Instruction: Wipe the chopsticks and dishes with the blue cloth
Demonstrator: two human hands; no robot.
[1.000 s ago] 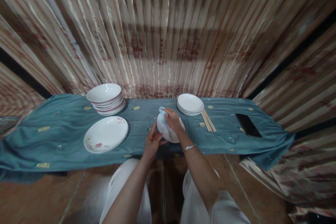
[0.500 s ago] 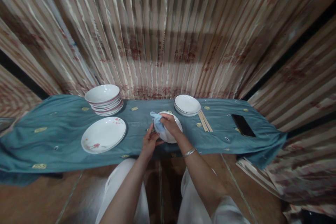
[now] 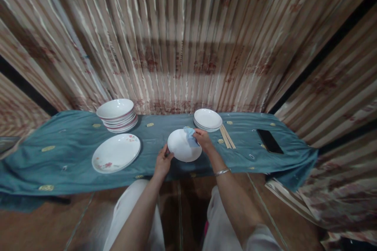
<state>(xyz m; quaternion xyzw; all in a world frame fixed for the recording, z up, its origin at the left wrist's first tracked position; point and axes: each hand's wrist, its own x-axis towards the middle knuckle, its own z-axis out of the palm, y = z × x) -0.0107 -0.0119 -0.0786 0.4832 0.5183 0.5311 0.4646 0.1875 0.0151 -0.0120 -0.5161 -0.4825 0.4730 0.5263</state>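
My left hand (image 3: 163, 159) grips the left rim of a small white plate (image 3: 181, 147), thumb on top and the other fingers partly hidden at its edge. In my right hand (image 3: 203, 138) a light blue cloth (image 3: 191, 136) is pinched, and it lies against the plate's upper right part. A silver bangle (image 3: 222, 171) circles my right wrist. Behind the right hand stands a short stack of white plates (image 3: 208, 119) with dark rims.
At the left are a stack of white bowls (image 3: 115, 110) and large flower-patterned plates (image 3: 116, 153). Wooden chopsticks (image 3: 227, 137) and a black phone (image 3: 269, 141) lie to the right on the teal tablecloth (image 3: 156, 133). A pleated curtain (image 3: 182, 47) hangs behind the table.
My right hand has moved the cloth from the plate's left side to its upper right. My left hand has shifted slightly left, and more of the plate's face shows.
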